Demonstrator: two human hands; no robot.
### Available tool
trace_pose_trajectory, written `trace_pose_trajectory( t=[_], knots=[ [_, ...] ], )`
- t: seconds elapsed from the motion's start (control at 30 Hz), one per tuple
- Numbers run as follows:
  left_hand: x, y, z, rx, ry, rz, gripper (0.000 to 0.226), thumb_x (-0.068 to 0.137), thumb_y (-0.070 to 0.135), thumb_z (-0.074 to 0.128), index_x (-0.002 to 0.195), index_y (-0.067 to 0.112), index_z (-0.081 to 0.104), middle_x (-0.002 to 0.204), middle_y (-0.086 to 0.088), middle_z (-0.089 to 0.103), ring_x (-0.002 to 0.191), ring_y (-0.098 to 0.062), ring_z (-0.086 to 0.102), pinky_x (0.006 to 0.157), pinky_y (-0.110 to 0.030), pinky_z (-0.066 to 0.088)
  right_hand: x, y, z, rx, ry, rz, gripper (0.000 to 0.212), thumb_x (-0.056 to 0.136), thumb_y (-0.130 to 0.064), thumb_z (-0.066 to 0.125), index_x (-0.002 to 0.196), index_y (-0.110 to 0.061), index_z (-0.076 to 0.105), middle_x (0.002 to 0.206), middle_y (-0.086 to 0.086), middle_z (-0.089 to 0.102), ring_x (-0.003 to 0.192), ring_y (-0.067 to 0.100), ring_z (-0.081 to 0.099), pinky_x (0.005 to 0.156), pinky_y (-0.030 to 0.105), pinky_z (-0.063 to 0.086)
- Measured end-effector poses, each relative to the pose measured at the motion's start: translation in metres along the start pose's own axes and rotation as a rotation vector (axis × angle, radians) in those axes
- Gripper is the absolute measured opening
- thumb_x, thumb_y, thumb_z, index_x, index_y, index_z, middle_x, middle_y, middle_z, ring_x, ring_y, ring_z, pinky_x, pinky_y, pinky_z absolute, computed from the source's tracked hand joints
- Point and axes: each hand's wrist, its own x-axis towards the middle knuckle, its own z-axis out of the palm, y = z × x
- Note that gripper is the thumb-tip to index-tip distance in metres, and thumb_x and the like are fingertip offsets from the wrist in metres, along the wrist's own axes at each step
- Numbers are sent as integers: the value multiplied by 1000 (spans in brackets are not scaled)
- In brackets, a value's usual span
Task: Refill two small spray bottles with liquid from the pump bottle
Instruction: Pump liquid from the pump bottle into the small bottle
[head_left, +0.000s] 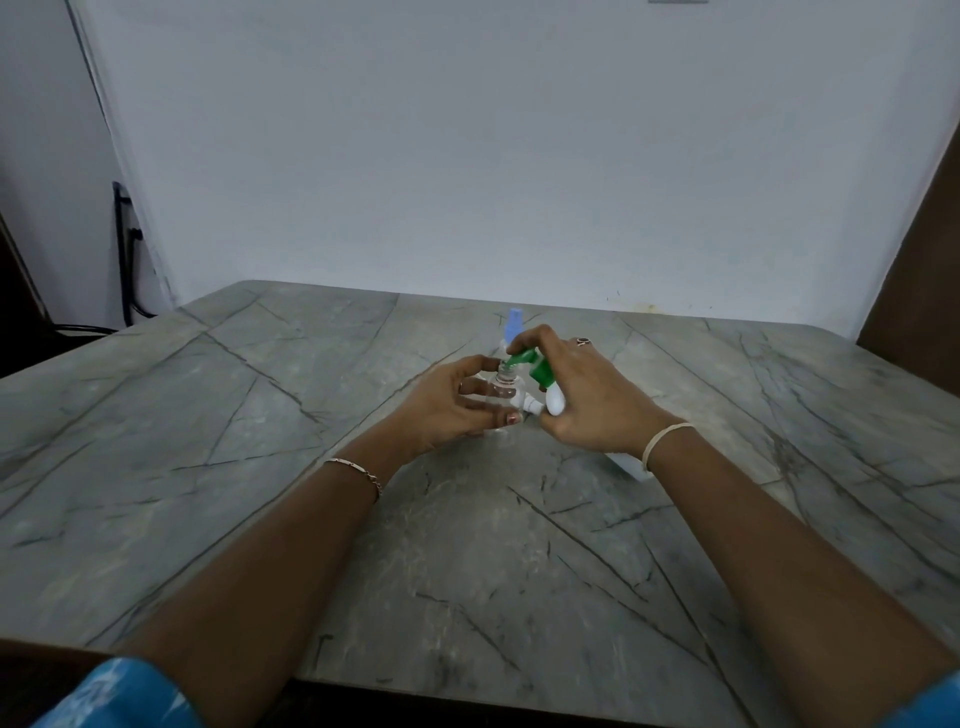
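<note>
Fingers (480, 364) of the left hand (447, 410) wrap the clear spray bottle (501, 402). Its cap is off and it seems to stand on the table (311, 519), midway along and nearer the far edge. Right hand (587, 395) grips the tilted pump bottle (555, 402), forefinger on the green pump head (535, 366), spout at the open neck. Second spray bottle (514, 319), blue cap on, stands just behind.

Advice: get the spout tip inside the neck, use short full strokes, and brace the clear bottle down so it can't tip. The mouth is narrow, so misalignment means a spill. Fill level can't be read.
</note>
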Motion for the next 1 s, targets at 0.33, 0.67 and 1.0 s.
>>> trace_pose_trajectory(
  t=[0.33,0.67,1.0],
  knots=[
    [2,-1,0,38,11,-10,76,67,22,83,134,17,48,118,-5,65,103,-21,65,86,-41,56,-5,8,1,-33,-30,20,76,79,-25,68,142,-40,28,117,-1,62,91,19,54,86,39,48],
    [-1,2,1,25,19,-16,70,71,22,80,134,17,49,119,-4,66,102,-18,66,86,-38,56,-3,4,0,-20,4,18,65,75,-19,68,131,-32,37,118,-3,60,92,20,52,82,40,49],
    [-3,4,3,-7,34,-3,60,78,27,75,132,17,52,112,0,67,98,-12,64,73,-26,58,-5,7,1,-9,-7,27,66,76,-17,67,131,-33,36,118,-4,60,89,17,49,78,35,44]
  ],
)
